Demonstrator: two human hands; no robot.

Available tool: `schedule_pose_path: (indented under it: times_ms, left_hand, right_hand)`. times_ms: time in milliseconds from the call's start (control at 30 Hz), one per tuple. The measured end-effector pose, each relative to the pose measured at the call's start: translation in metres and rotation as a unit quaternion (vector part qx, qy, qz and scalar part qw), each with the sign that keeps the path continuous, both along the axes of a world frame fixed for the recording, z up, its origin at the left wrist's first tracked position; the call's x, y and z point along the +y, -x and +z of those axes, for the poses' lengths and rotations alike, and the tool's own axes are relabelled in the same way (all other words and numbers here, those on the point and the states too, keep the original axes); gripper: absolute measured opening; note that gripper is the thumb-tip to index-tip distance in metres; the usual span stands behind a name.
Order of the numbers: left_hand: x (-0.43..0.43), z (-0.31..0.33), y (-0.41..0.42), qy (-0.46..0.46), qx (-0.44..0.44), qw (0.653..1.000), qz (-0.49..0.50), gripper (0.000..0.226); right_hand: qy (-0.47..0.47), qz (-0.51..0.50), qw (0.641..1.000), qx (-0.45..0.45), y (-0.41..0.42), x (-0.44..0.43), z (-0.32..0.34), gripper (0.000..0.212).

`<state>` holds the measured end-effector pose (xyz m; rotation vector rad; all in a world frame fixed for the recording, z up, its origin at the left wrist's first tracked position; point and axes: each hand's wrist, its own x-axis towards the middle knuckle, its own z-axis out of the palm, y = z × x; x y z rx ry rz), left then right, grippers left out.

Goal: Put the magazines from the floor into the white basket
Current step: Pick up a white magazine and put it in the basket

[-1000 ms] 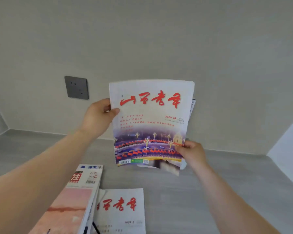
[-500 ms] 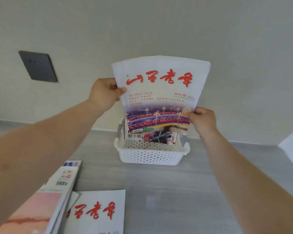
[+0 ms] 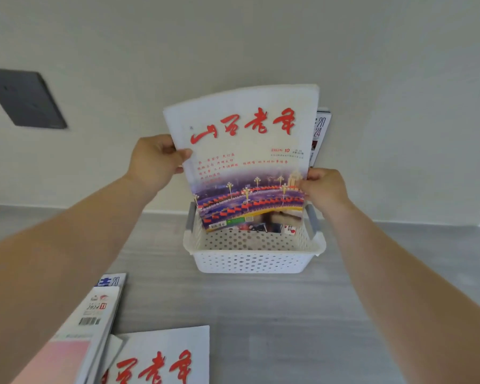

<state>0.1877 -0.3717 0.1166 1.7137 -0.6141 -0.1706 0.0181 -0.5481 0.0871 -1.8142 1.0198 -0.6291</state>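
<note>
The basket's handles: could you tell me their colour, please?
The handles are grey; head view shows them best.

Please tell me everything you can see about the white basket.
The white basket looks like plastic, rectangular, with round holes all over its walls, a flared rim and a grey handle at each short end. It stands upright on the grey floor, close to the wall. The lower ends of the magazines, held by the left hand and right hand, dip inside it. No hand clearly touches it.

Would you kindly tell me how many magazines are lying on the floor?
3: a pink-covered magazine at lower left, stacked on a blue-titled magazine, and a red-titled magazine beside them at the bottom edge. A white corner between them may belong to a fourth.
</note>
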Motion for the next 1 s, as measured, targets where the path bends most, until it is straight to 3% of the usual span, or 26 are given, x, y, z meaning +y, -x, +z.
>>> schedule_pose_path:
  times_ms: [133, 333, 400, 500, 567, 600, 667, 733, 867, 1000]
  left_hand:
    - [-0.018, -0.013, 0.004, -0.019, -0.001, 1.000, 0.000, 0.027]
    - [-0.034, -0.015, -0.012, -0.050, -0.033, 0.996, 0.070, 0.017]
    - [-0.035, -0.020, -0.011, -0.045, -0.055, 0.993, 0.095, 0.017]
    - [-0.037, -0.023, -0.007, -0.037, -0.114, 0.987, 0.102, 0.017]
    - [-0.039, -0.023, -0.005, -0.030, -0.147, 0.983, 0.103, 0.022]
    - [-0.040, -0.021, -0.004, -0.019, -0.151, 0.982, 0.109, 0.028]
    - [-0.043, -0.021, -0.004, 0.001, -0.137, 0.982, 0.133, 0.044]
    - [-0.044, -0.023, -0.005, -0.007, -0.097, 0.987, 0.127, 0.053]
    - [-0.048, -0.036, 0.005, -0.099, -0.079, 0.991, 0.047, 0.031]
    - [-0.053, -0.042, 0.010, -0.120, -0.079, 0.987, 0.070, 0.034]
  right_hand:
    - [-0.001, -0.050, 0.999, 0.020, 0.003, -0.003, -0.022, 0.010]
    - [0.017, -0.060, 0.995, 0.078, -0.007, -0.014, -0.035, 0.014]
    - [0.031, -0.059, 0.993, 0.099, -0.010, -0.015, -0.037, 0.006]
    - [0.031, -0.053, 0.987, 0.146, -0.012, -0.015, -0.041, 0.025]
    - [0.051, -0.055, 0.981, 0.179, -0.011, -0.014, -0.044, 0.014]
    - [0.057, -0.066, 0.983, 0.163, -0.012, -0.014, -0.045, 0.005]
    - [0.015, -0.090, 0.994, 0.067, -0.012, -0.013, -0.047, 0.039]
    - [-0.031, -0.088, 0.994, -0.048, -0.014, -0.008, -0.043, 0.053]
    - [-0.049, -0.062, 0.989, -0.125, -0.028, -0.001, -0.032, 0.044]
    - [-0.043, -0.054, 0.988, -0.138, -0.036, -0.001, -0.028, 0.043]
